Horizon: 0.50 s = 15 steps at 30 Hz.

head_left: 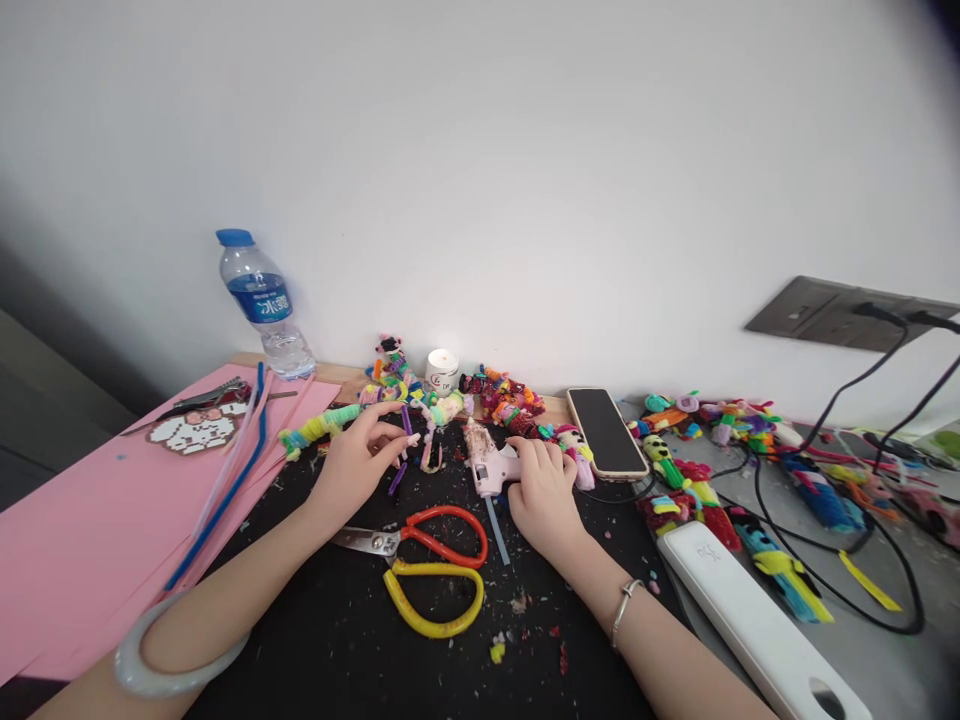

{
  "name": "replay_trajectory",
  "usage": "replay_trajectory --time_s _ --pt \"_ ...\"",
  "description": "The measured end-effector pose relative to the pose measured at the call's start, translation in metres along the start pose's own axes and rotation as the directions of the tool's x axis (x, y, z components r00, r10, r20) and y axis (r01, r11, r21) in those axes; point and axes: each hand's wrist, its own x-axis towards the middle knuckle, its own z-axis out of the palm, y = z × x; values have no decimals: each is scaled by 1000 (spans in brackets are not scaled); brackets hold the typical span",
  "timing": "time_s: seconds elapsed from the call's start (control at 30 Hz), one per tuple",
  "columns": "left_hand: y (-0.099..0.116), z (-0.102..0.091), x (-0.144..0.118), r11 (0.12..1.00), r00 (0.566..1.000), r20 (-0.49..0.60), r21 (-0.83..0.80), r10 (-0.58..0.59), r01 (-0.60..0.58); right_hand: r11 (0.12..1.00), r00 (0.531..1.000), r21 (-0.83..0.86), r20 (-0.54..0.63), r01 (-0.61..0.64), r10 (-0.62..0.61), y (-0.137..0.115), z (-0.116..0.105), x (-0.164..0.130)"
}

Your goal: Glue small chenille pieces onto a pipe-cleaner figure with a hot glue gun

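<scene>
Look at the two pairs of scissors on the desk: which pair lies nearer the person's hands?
The pair with one red and one yellow handle, on the black mat between the forearms. The other, dark pair lies far left on the pink paper.

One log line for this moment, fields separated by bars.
left hand: pinches purple stem | right hand: on glue gun | scissors: flat between hands | candle: lit

Right hand (541, 487) on glue gun (491, 466)
</scene>
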Motion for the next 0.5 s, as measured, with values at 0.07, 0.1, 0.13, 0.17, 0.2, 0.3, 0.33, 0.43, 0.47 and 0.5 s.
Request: replay_trajectory --time_s 0.07,0.1,0.13,0.17,0.2,0.3,0.33,0.43,0.47,0.5 --pt "0 -1 0 996 999 27 80 30 -32 999 1000 41 -30 -1 2 0 -1 0" --pt "0 -2 0 992 998 47 115 47 -52 998 999 62 -48 5 -2 0 -2 0" --pt "-1 -3 1 987 996 71 143 60 -70 997 998 82 -66 14 -8 -1 -2 0" --pt "-1 -4 1 982 993 101 166 69 -85 995 996 100 -84 23 -15 -1 -3 0" --pt "-1 -6 2 978 988 137 184 72 -97 993 995 118 -100 30 -19 -1 -4 0" --pt "0 -10 4 972 968 244 205 64 -116 985 992 168 -124 42 -21 -1 -5 0" --pt "0 -11 5 972 961 269 204 60 -118 983 992 181 -123 40 -18 -1 -5 0" --pt "2 -14 5 972 945 319 192 70 -137 977 994 209 -112 31 -8 1 -4 1" --pt "2 -15 5 970 940 331 191 81 -150 976 994 215 -110 27 -3 1 -4 1" --pt "2 -15 5 967 935 343 195 89 -164 975 994 220 -110 21 3 2 -4 1"
